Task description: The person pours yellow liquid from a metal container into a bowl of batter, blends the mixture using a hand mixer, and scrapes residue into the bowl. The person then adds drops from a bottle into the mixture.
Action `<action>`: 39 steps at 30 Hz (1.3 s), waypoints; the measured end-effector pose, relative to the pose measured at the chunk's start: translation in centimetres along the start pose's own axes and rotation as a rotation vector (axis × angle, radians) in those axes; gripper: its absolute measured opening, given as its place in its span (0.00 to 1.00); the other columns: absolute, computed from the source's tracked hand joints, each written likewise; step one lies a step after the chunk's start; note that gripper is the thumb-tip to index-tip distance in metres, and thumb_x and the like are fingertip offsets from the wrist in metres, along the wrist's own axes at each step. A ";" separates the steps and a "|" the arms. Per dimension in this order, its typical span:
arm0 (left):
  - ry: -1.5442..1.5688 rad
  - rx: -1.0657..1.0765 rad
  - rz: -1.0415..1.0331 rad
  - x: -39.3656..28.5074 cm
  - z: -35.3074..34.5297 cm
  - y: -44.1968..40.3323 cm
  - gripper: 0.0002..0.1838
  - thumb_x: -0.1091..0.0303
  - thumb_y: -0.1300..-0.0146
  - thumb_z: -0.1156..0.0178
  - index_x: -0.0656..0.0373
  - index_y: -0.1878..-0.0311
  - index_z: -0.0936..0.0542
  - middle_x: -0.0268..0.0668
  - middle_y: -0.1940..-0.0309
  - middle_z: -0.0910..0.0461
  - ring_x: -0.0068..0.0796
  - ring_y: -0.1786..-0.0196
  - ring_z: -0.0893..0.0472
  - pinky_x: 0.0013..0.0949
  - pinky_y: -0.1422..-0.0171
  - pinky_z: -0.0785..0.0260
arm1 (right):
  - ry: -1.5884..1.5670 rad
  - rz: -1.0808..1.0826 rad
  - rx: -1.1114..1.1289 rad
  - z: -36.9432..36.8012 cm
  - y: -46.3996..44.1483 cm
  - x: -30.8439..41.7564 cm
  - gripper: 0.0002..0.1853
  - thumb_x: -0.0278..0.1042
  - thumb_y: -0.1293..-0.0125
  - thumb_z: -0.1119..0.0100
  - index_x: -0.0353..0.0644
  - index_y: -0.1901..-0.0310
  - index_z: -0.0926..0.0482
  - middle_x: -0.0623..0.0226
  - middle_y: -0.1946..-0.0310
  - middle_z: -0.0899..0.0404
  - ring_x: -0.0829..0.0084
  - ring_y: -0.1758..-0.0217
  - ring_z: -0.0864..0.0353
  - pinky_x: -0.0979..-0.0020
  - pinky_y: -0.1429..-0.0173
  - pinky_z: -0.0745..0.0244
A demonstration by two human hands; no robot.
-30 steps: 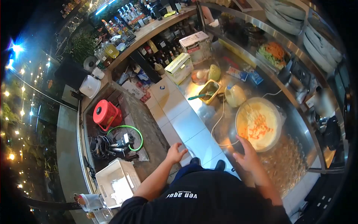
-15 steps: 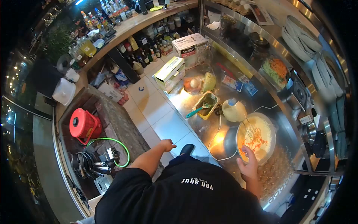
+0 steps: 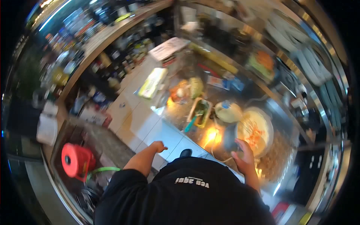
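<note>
My right hand (image 3: pixel 244 157) is beside the near left rim of a large bowl (image 3: pixel 270 129), its thumb and fingers apart and nothing held. Pale yellow batter with orange shreds (image 3: pixel 256 135) fills the bowl, and a whisk (image 3: pixel 246 123) leans in it. Over the tiled floor, my left hand (image 3: pixel 159 146) hangs with its fingers curled in and nothing seen in them. Left of the bowl are a pale, rounded tub (image 3: pixel 229 113) and a rectangular container (image 3: pixel 207 119) with dark green contents. A teal-handled utensil (image 3: pixel 190 124) rests in that container. Motion blur softens the view.
A steel worktop (image 3: pixel 225 95) carries bagged produce (image 3: pixel 180 92), a yellow-and-white box (image 3: pixel 153 83) and a Sonifer box (image 3: pixel 168 49). Shredded vegetables (image 3: pixel 261 62) sit on the right ledge. At left, a red canister (image 3: pixel 77 160) and green hose (image 3: pixel 103 169) lie beyond a low wall.
My view has turned and blurred, shifting the counter items leftward in the picture. My right hand has moved slightly left relative to the bowl, still apart-fingered. The left hand stays curled.
</note>
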State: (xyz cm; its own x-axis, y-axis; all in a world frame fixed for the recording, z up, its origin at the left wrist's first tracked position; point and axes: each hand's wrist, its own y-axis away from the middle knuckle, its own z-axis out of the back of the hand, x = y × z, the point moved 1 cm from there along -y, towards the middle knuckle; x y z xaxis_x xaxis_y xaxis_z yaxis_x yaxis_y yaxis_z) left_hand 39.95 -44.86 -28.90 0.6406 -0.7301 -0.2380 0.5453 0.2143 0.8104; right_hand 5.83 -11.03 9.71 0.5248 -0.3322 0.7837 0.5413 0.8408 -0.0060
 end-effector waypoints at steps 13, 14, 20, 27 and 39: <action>-0.143 0.013 -0.184 -0.8 3.5 0.9 0.24 0.43 0.24 0.40 0.42 0.33 0.13 0.46 0.37 0.13 0.53 0.32 0.16 0.50 0.26 0.23 | 0.076 0.032 -0.170 1.1 3.7 -0.2 0.28 0.36 0.30 0.29 0.45 0.29 0.21 0.52 0.34 0.18 0.48 0.29 0.21 0.52 0.24 0.27; -0.169 0.016 -0.195 -1.5 4.2 1.0 0.24 0.43 0.24 0.40 0.42 0.33 0.13 0.46 0.37 0.13 0.53 0.32 0.16 0.50 0.26 0.23 | 0.085 0.013 -0.161 1.1 4.0 -0.2 0.28 0.35 0.29 0.29 0.44 0.29 0.21 0.52 0.35 0.18 0.49 0.29 0.21 0.52 0.23 0.27; 0.153 -0.035 0.009 -2.8 7.1 -0.8 0.31 0.32 0.35 0.30 0.50 0.43 0.10 0.51 0.38 0.12 0.54 0.32 0.16 0.48 0.24 0.25 | 0.077 -0.067 -0.195 0.7 6.0 -1.7 0.27 0.37 0.29 0.30 0.45 0.30 0.21 0.52 0.35 0.19 0.49 0.28 0.22 0.52 0.23 0.27; 0.132 -0.059 -0.069 -4.0 6.8 -2.6 0.30 0.34 0.35 0.29 0.50 0.46 0.10 0.53 0.42 0.11 0.55 0.35 0.14 0.49 0.27 0.23 | 0.135 -0.076 -0.221 0.5 7.9 -3.7 0.27 0.39 0.29 0.29 0.45 0.30 0.20 0.54 0.35 0.19 0.49 0.29 0.22 0.53 0.25 0.26; -0.176 -0.117 -0.538 -1.4 4.8 -2.8 0.24 0.39 0.31 0.32 0.49 0.47 0.09 0.53 0.48 0.10 0.57 0.40 0.13 0.48 0.32 0.21 | 0.066 -0.189 -0.207 -0.1 9.0 -4.0 0.25 0.39 0.29 0.29 0.45 0.32 0.19 0.54 0.37 0.18 0.49 0.31 0.21 0.53 0.25 0.26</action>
State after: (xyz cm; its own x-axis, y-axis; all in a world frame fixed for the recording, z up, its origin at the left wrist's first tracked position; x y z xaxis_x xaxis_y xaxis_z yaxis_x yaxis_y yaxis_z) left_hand 34.95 -47.58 -28.25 0.1625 -0.8511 -0.4993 0.8320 -0.1538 0.5330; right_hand 8.71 -2.17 6.50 0.4395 -0.5080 0.7408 0.7527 0.6584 0.0049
